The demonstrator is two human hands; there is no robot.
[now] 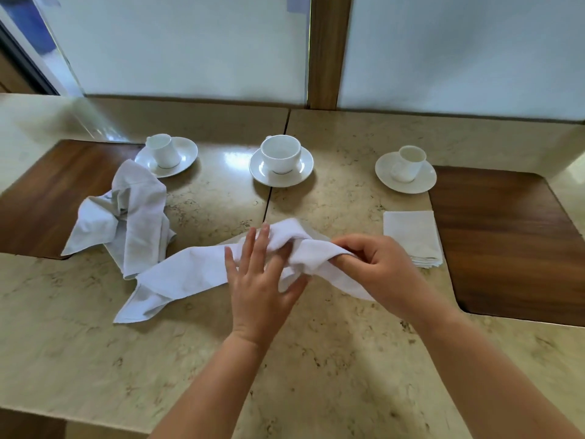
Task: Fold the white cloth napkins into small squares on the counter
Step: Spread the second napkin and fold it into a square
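Note:
A crumpled white napkin (pixel 190 274) lies stretched across the middle of the beige stone counter (pixel 316 359). My left hand (pixel 259 280) rests on it with fingers spread and straight, the thumb under a fold. My right hand (pixel 376 264) pinches a bunched part of the same napkin and lifts it slightly off the counter. A pile of unfolded white napkins (pixel 126 217) sits to the left. A stack of napkins folded into squares (pixel 413 237) lies to the right.
Three white cups on saucers stand along the back: the left cup (pixel 163 150), the middle cup (pixel 280 155), the right cup (pixel 408 163). Dark wooden inlays sit in the counter at the left (pixel 47 191) and right (pixel 506 242). A frosted window wall rises behind.

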